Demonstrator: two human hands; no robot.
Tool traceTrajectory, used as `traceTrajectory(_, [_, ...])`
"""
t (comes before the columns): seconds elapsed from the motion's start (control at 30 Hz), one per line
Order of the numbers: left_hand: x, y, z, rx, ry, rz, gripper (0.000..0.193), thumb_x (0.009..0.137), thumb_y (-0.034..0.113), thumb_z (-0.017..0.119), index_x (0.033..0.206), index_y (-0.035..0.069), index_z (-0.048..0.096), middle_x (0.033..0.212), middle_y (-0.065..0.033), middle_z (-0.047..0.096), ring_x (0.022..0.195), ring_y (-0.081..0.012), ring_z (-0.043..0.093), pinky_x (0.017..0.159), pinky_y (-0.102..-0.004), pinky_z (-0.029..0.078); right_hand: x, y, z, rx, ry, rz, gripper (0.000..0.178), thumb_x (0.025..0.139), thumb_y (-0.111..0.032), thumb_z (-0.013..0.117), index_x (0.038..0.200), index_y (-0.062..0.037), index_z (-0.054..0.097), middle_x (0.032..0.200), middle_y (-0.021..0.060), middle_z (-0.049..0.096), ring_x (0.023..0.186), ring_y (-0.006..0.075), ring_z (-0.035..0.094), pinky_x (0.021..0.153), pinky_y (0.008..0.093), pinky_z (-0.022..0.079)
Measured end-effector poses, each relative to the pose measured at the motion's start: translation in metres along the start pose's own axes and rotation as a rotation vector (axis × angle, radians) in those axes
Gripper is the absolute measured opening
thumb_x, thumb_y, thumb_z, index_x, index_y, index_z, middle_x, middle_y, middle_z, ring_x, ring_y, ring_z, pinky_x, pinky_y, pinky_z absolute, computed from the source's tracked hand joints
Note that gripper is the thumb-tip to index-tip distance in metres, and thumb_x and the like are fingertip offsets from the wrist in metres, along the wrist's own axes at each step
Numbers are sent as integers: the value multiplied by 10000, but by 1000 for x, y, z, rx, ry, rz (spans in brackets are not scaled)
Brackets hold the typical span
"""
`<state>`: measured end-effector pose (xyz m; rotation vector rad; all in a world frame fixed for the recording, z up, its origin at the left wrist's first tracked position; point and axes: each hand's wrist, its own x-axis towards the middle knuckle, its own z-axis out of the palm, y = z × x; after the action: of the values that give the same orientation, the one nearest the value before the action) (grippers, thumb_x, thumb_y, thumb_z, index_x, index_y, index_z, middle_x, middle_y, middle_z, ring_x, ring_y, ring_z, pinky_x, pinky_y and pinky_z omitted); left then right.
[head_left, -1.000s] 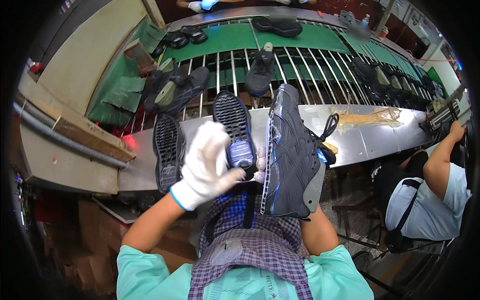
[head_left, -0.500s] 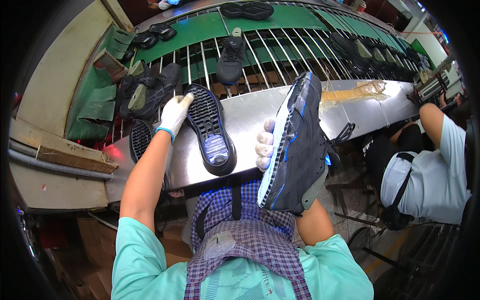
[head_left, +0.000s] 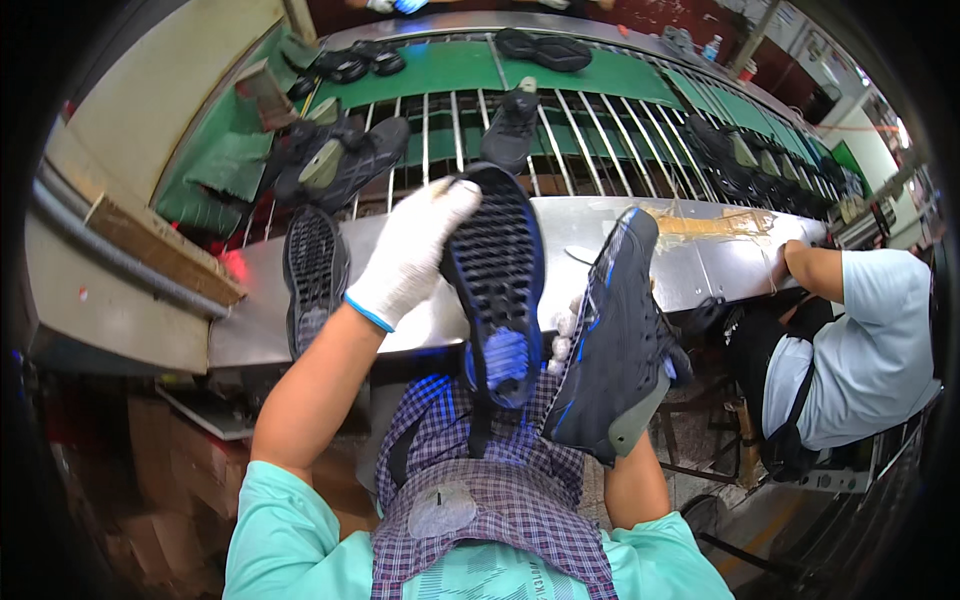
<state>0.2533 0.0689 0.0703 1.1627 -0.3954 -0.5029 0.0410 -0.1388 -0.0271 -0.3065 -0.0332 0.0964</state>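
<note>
My left hand (head_left: 412,248), in a white glove with a blue cuff, grips a black shoe sole (head_left: 497,265) by its toe end. The sole hangs in front of me above the metal ledge, its ribbed hollow inside facing me. To its right, my right hand (head_left: 562,342) is wrapped round a black shoe upper (head_left: 612,350) with blue lines and a grey-green heel part. That hand is mostly hidden behind the upper; only some pale-covered fingertips show. The upper stands tilted, toe up, close beside the sole but apart from it. Another black sole (head_left: 314,268) lies on the ledge at the left.
The metal ledge (head_left: 700,262) runs along a roller conveyor (head_left: 570,140) with green sheets. Several shoes lie on it, among them a black shoe (head_left: 512,130) and a pair at the left (head_left: 350,165). A co-worker (head_left: 860,340) sits at the right.
My left hand has lifted the sole off the ledge and brought it rightward, nearer the upper. The upper is lower and turned more side-on. The whole view has shifted a little.
</note>
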Motion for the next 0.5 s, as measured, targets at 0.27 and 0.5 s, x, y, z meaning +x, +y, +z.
traceTrajectory(0.27, [-105, -84, 16, 357, -148, 67, 733, 963, -31, 578, 1652, 12, 333, 1543, -206, 567, 1510, -300, 471, 1291, -421, 316, -70, 53, -29, -99, 332, 72, 680, 1123, -543, 393, 1578, -38, 414, 1495, 198, 535, 1323, 351, 581, 1127, 503, 496])
traceTrajectory(0.5, [-130, -68, 3, 438, -289, 90, 576, 1015, 104, 680, 1546, -21, 497, 1509, -170, 605, 1447, -267, 542, 1253, -412, 382, -104, 87, -30, -22, 444, 120, 782, 1140, -605, 290, 1694, -53, 298, 1677, 207, 426, 1502, 352, 483, 1252, 475, 414])
